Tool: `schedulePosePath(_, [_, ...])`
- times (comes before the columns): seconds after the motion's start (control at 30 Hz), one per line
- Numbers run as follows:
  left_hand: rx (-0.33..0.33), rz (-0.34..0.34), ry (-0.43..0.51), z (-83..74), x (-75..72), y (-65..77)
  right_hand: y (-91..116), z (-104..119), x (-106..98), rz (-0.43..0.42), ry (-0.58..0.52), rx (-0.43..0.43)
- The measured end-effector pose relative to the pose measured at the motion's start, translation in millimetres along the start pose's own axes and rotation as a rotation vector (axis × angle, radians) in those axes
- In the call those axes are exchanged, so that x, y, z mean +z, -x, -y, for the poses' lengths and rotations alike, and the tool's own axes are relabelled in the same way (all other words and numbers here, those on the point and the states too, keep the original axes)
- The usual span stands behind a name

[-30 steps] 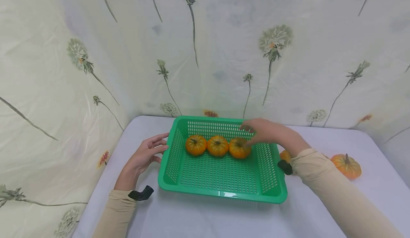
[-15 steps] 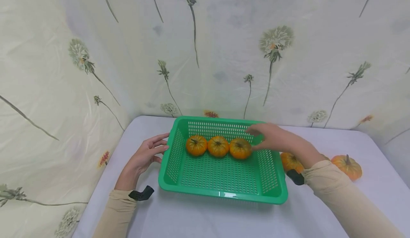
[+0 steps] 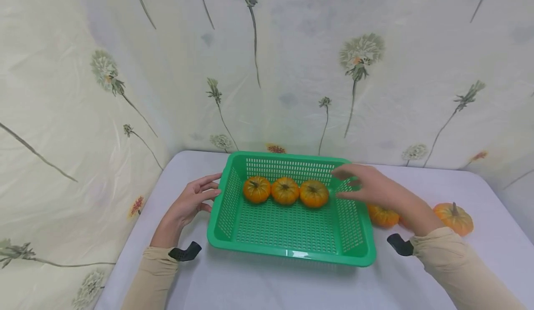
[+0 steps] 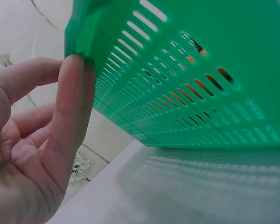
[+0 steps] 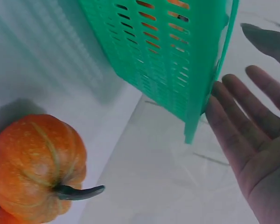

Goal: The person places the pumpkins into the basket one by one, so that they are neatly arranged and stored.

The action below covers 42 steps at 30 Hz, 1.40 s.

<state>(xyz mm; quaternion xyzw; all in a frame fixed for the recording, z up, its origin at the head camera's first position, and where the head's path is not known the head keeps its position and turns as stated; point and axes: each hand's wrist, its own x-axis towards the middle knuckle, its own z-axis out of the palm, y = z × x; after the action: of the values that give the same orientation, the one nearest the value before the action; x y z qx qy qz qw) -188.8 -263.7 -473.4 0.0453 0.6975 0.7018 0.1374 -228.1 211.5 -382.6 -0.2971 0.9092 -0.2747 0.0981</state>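
Observation:
A green plastic basket [image 3: 288, 250] with slotted walls stands on the table. Three small orange pumpkins sit in a row along its back: left pumpkin [image 3: 257, 190], middle pumpkin [image 3: 285, 191], right pumpkin [image 3: 314, 193]. My left hand [image 3: 193, 202] touches the basket's left rim with its fingertips, seen closer in the left wrist view. Above the right end of the basket is my right hand [image 3: 367, 185], fingers spread and holding nothing. Beneath its wrist, outside the basket, lies another pumpkin [image 3: 383, 216], partly covered by the arm.
Farther right on the white-covered table [image 3: 267, 287] sits a pumpkin with an upright stem [image 3: 453, 218]. A bit of orange shows under the right forearm. In the right wrist view a pumpkin [image 5: 39, 163] lies beside the basket. A flowered curtain [image 3: 292, 69] hangs behind the table.
My right hand has let go of the right pumpkin in the row and drawn back to the right, baring more of the pumpkin outside the basket. The left hand stays at the rim.

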Motion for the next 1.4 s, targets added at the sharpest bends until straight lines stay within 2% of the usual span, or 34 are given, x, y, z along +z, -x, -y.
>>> schedulePosePath(0.33, [0.008,0.011,0.004,-0.2,-0.3,-0.1,26,-24,2,-0.155,0.001,0.03])
schedulePosePath(0.63, [0.013,0.011,0.003,0.9,-0.8,0.1,60,-43,-8,-0.237,0.003,0.144])
schedulePosePath(0.83, [0.008,0.004,0.003,-0.1,-0.1,0.1,85,-62,-16,-0.28,-0.033,0.264])
schedulePosePath(1.13, [0.004,0.001,0.006,-0.1,-0.5,-0.7,117,-95,-23,-0.351,0.007,0.382])
schedulePosePath(1.4, [0.003,0.002,0.002,-0.3,-0.2,-0.2,139,-121,-20,-0.401,0.061,0.456])
